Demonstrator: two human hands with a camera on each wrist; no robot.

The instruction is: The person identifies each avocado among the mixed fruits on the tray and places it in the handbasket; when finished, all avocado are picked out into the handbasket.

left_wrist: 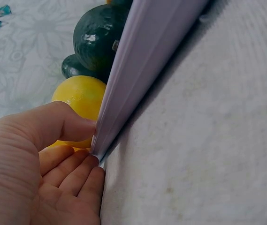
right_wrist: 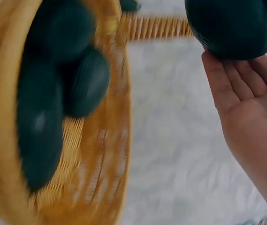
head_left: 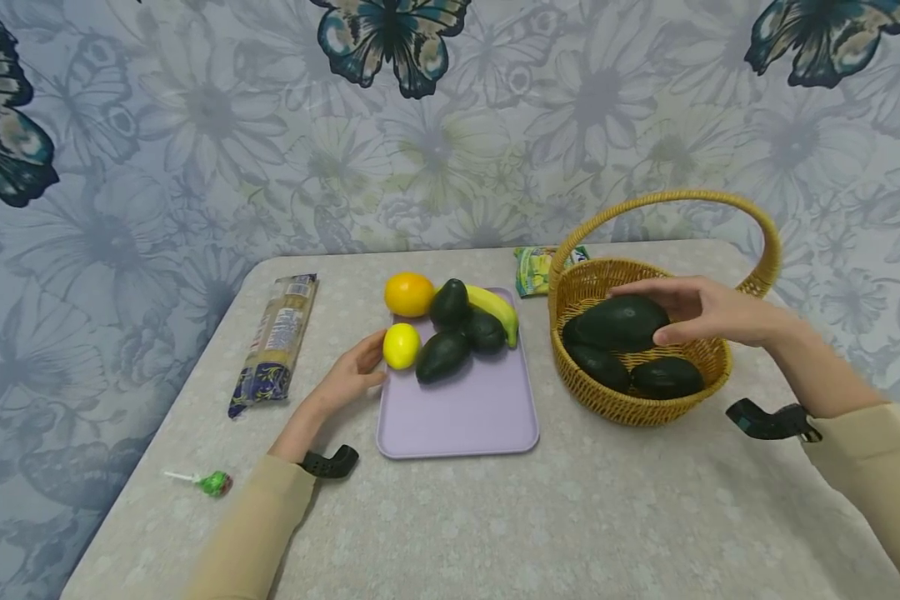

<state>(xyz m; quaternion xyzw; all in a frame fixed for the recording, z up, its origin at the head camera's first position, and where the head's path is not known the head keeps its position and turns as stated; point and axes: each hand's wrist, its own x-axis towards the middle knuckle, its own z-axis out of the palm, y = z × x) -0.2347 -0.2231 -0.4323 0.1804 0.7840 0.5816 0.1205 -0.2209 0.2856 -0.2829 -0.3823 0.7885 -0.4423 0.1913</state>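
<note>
My right hand (head_left: 708,312) grips a dark green avocado (head_left: 621,322) between thumb and fingers, above the wicker basket (head_left: 615,408). More dark avocados (head_left: 667,377) lie inside the basket, partly hidden under the held one. At the lilac tray's (head_left: 457,425) left edge is my left hand (head_left: 348,375), thumb and fingertips touching the rim beside a yellow lemon (head_left: 402,346). In the left wrist view the thumb partly covers the lemon (left_wrist: 79,91). Also on the tray are three avocados (head_left: 442,357), a banana (head_left: 497,312) and an orange (head_left: 408,294) at the far left corner.
A pasta packet (head_left: 277,337) lies left of the tray, with a green-wrapped lollipop (head_left: 213,483) nearer the front. Behind the basket's left side is a green and yellow packet (head_left: 534,271). The basket's tall handle (head_left: 667,197) arches over it. A patterned wall borders the table's back.
</note>
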